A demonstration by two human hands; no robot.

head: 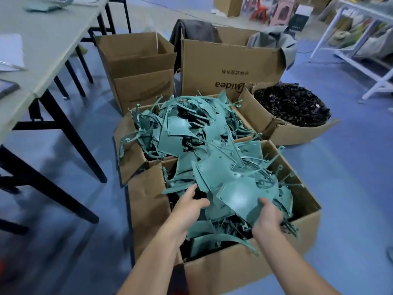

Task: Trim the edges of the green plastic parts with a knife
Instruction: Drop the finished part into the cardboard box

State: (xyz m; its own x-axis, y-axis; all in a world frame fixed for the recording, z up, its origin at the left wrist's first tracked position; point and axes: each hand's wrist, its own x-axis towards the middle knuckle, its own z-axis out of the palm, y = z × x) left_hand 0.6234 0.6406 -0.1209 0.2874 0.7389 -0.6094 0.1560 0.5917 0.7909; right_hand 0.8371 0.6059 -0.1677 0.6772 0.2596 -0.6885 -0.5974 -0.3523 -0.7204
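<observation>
Right hand grips green part edge; left hand open beside it

Near box: cardboard, heaped with green plastic parts
Left hand: fingers extended, reaching into the heap, touching parts
Right hand: grips the near edge of a flat green panel
Far box: also piled with green parts
Black scrap box: right rear
Bench: left
</observation>
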